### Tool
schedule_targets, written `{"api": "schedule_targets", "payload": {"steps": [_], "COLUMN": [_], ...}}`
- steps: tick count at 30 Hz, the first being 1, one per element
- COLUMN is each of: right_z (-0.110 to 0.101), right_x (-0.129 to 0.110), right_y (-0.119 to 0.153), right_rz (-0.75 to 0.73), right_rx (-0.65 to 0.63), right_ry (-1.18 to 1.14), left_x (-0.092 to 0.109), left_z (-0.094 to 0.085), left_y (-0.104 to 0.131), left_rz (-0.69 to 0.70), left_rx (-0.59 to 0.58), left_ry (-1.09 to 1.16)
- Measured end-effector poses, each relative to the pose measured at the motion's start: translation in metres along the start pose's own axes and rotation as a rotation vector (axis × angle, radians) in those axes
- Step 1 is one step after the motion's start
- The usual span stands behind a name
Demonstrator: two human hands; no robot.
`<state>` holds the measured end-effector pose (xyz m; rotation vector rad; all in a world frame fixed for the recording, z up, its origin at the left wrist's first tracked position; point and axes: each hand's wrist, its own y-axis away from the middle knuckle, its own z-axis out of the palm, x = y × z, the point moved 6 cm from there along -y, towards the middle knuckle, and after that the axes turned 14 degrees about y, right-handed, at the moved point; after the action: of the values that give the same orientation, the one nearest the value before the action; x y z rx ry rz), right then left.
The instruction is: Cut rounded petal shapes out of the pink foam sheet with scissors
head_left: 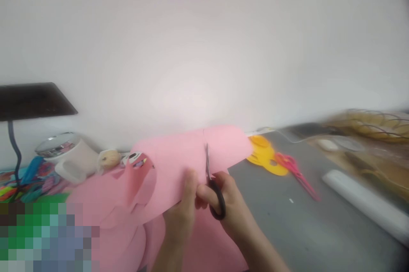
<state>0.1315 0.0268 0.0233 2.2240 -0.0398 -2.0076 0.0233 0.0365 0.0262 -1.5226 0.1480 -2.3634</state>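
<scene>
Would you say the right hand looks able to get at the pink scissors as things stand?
Probably not without letting go first: the right hand is holding the black-handled scissors at the pink sheet. Otherwise the way looks free, as the pink scissors lie uncovered to its right.

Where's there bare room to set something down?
On the grey tabletop, between the right hand, pink tool and long white object, though a small white scrap lies there. Leftward it's crowded: pink paper, a white container, colourful clutter.
</scene>
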Motion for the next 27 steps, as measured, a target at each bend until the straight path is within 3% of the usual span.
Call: {"api": "schedule_targets", "payload": {"steps": [3, 8, 18, 27], "right_z": [0.001, 0.001, -0.002, -0.006], "right_x": [-0.003, -0.013, -0.016, -0.011], "right_y": [-0.001, -0.002, -0.001, 0.0], "right_rz": [-0.031, -0.178, -0.169, -0.159], "right_rx": [-0.012, -0.062, -0.043, 0.004], "right_ry": [-0.06, -0.138, -0.061, 0.019], "left_x": [-0.005, 0.006, 0.013, 0.025], "left_z": [-0.006, -0.014, -0.011, 0.005], "left_y": [-0.001, -0.002, -0.002, 0.001], "left_rz": [-0.015, 0.178, 0.165, 0.151], "left_rx": [0.047, 0.161, 0.11, 0.031], "left_ry": [0.025, -0.051, -0.16, -0.191]}}
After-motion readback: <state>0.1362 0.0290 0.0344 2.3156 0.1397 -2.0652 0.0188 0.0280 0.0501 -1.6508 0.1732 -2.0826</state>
